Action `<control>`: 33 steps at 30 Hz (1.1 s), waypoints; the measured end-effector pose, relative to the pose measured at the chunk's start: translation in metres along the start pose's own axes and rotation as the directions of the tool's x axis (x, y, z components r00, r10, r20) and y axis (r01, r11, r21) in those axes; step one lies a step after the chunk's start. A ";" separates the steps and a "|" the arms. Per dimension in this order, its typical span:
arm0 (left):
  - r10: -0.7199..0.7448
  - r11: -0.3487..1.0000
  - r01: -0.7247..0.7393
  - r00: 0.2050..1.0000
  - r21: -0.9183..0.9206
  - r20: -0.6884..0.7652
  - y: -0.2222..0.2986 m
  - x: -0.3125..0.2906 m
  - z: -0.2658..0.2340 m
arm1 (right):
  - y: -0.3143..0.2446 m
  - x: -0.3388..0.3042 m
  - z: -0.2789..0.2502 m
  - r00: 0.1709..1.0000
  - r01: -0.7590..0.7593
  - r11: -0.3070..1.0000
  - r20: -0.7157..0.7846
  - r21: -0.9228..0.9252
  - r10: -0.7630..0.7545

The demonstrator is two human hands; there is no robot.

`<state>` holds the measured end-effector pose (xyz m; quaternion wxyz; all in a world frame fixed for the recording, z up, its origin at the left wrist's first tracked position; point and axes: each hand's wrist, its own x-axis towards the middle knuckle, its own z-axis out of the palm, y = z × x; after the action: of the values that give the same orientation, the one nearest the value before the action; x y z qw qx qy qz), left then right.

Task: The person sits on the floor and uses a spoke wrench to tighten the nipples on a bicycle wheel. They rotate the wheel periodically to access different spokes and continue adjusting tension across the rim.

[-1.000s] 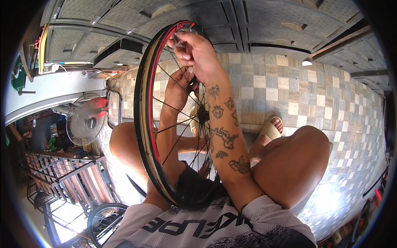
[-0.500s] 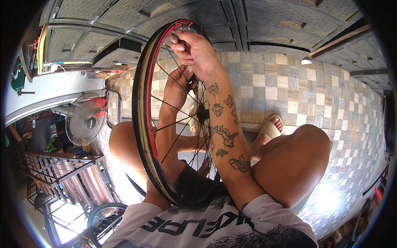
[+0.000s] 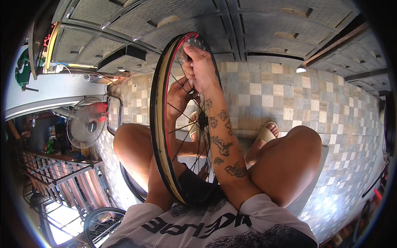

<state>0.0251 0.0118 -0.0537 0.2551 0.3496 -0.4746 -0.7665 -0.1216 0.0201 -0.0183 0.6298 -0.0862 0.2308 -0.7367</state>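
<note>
A bicycle wheel (image 3: 160, 162) with a black rim, a tan inner strip and red markings stands upright, leaning a little, between my knees. It has no tyre on it. Its thin black spokes run to a dark hub (image 3: 202, 121). My right hand (image 3: 200, 68) is closed close under the top of the rim, thumb and fingers pinched; whatever small thing is in them is hidden. Just below it, my left hand (image 3: 178, 97) is closed among the spokes, its fingertips gripping a spoke. The left forearm passes partly behind the rim.
Grey woven-pattern drawers (image 3: 281, 29) line the far side, one pulled slightly out (image 3: 122, 58). A standing fan (image 3: 87, 124) is at the left, above a metal rack (image 3: 62, 171). Another bicycle wheel (image 3: 105, 223) lies lower left. Checkered tiles (image 3: 297, 95) cover the floor.
The upper rim and both hands appear lower and slightly farther right in the picture, partly because the view has shifted. Both hands keep much the same closed pose at the spokes.
</note>
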 end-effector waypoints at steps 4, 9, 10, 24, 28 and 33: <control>-0.016 1.000 0.016 1.000 0.016 0.026 -0.003 -0.002 -0.005 | 0.005 -0.002 0.004 0.994 0.041 0.989 -0.095 -0.143 -0.055; 0.015 0.998 -0.016 1.000 0.053 0.025 -0.005 -0.006 -0.004 | 0.006 -0.013 0.013 0.973 0.173 0.929 -0.086 -0.327 -0.212; 0.008 0.998 -0.010 1.000 0.062 0.027 -0.003 -0.008 -0.003 | 0.007 -0.017 0.014 0.968 0.211 0.903 -0.051 -0.374 -0.247; 0.179 0.972 -0.179 0.984 -0.153 -0.018 -0.006 -0.007 0.018 | -0.007 0.001 0.013 0.516 0.501 0.459 -0.173 -0.734 -0.839; 0.075 0.948 -0.144 0.968 -0.285 -0.240 -0.011 -0.004 0.032 | 0.010 -0.016 0.027 0.832 0.467 0.801 -0.121 -0.374 -0.542; -0.063 0.894 0.002 0.991 -0.448 -0.122 -0.007 0.003 0.026 | 0.008 0.001 0.026 0.781 0.445 0.729 -0.172 -0.520 -0.600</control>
<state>0.0028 0.0270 -0.0535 0.3468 0.3400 -0.2621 -0.8340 -0.1035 0.0120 0.0010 0.3072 -0.1685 0.4624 -0.8145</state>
